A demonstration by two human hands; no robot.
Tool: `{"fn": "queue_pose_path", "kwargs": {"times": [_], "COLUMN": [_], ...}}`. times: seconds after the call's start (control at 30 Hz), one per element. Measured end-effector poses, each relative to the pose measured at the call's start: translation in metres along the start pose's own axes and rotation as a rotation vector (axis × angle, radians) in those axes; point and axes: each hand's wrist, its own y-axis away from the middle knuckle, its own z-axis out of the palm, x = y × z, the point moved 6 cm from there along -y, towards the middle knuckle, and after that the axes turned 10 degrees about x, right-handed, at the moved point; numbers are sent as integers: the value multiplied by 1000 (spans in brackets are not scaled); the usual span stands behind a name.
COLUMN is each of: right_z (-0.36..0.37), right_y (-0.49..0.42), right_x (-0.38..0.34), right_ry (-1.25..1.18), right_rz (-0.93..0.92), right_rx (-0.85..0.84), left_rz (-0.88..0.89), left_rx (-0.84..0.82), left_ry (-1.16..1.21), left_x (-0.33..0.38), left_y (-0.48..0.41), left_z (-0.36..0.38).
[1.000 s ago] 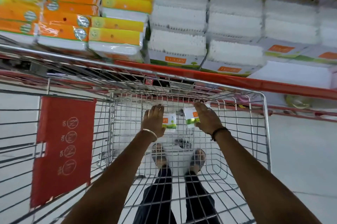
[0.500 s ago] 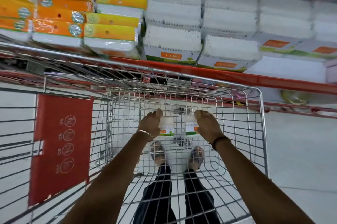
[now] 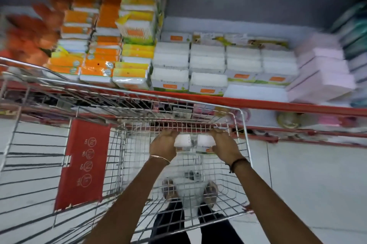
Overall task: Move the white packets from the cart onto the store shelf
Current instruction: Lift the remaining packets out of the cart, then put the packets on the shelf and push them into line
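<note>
Two white packets are being held inside the wire cart (image 3: 243, 124) here, one in each hand, up near the cart's far wall. The left hand (image 3: 163, 143) is wrapped around the left packet (image 3: 182, 141), and the right hand (image 3: 225, 144) is clamped on the right packet (image 3: 205, 142), fingers curled over the tops, so both hands are full. The two packets are kept side by side, nearly touching. They look like small blocky bundles, mostly plain white, with a bit of orange and green print seen along the lower edge; the print is too blurred to be read. A thin bangle (image 3: 159, 158) is worn on the left wrist and a dark band (image 3: 238, 162) on the right. The store shelf (image 3: 258, 103) with its red front lip is seen just beyond the cart, and rows of matching white packs (image 3: 208, 65) with orange labels are stacked on it, with a bare patch left at the front right of that white section. Orange and yellow packs (image 3: 103, 61) are stacked to the left, pale pink ones (image 3: 321, 76) to the right. A red sign panel (image 3: 83, 164) is hung on the cart's left side, and the person's feet can be made out through the cart's mesh floor.
</note>
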Motion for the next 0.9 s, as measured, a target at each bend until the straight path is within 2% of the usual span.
{"fn": "queue_pose_path", "kwargs": {"times": [0.27, 0.5, 0.7, 0.9], "right_z": [-122, -203, -245, -253], "right_y": [26, 33, 19, -7], "right_x": [13, 56, 83, 102], "right_ry": [-69, -89, -61, 5], "right_rz": [42, 46, 9, 18], "right_rx": [142, 276, 445, 478], "left_rz": [100, 251, 339, 386], "left_rx": [210, 370, 419, 532], "left_ry": [27, 40, 135, 131], "left_x": [81, 159, 208, 235], "left_y": [3, -9, -26, -47], "left_z": [-84, -129, -136, -124]}}
